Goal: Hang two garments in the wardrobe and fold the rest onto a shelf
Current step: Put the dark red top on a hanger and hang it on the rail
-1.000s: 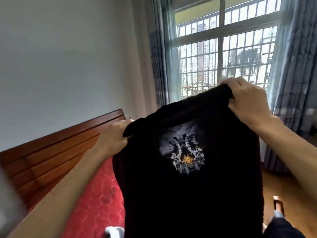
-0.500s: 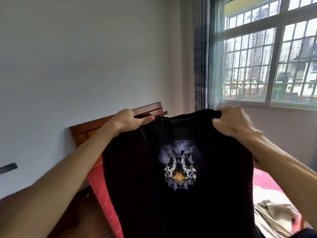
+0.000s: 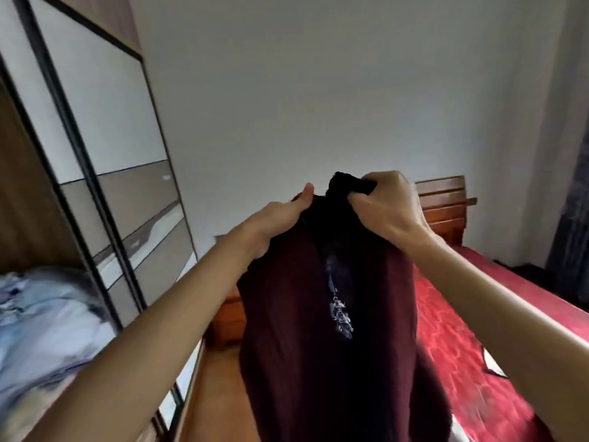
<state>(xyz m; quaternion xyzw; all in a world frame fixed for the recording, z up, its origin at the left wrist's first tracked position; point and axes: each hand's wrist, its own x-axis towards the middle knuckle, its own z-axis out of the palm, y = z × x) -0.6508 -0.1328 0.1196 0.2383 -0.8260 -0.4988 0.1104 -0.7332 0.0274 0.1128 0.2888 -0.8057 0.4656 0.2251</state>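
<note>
Bedroom, plain white wall (image 3: 318, 90) across 12 o'clock. Wardrobe (image 3: 95, 138) with dark-framed sliding doors fills 9 to 11 o'clock; the door panels are pale and grey-brown. At 8 o'clock, a blurred pile of light blue and white clothes (image 3: 41, 330) sits at the wardrobe side; what it rests on is unclear. Bed (image 3: 478, 330) with a red quilted cover runs from 3 to 5 o'clock. Its slatted wooden headboard (image 3: 443, 202) stands against the wall at 2 o'clock. A small wooden nightstand (image 3: 228, 317) stands low near centre, between wardrobe and bed, partly hidden behind the garment. Dark curtain (image 3: 570, 218) at the 3 o'clock edge. Wooden floor (image 3: 216, 393) shows at 6 to 7 o'clock.

The dark T-shirt (image 3: 287, 346) is held up in the air at centre frame, in front of the person, over the floor and just beside the bed edge. It hangs down to 6 o'clock, doubled lengthwise, with a pale print (image 3: 341, 317) showing along the fold line. It looks black at the fold and dark maroon at its left side.

Left hand (image 3: 280, 218) grips the shirt's top edge at its left. The thumb lies straight along the top and the fingers are hidden behind the cloth, clamped on it. Right hand (image 3: 385, 208) grips the top at its right, fingers curled tight round a bunched lump of fabric that sticks up above the knuckles. The two hands are near each other, not touching. Both forearms are bare, coming in from 7 and 4 o'clock.
</note>
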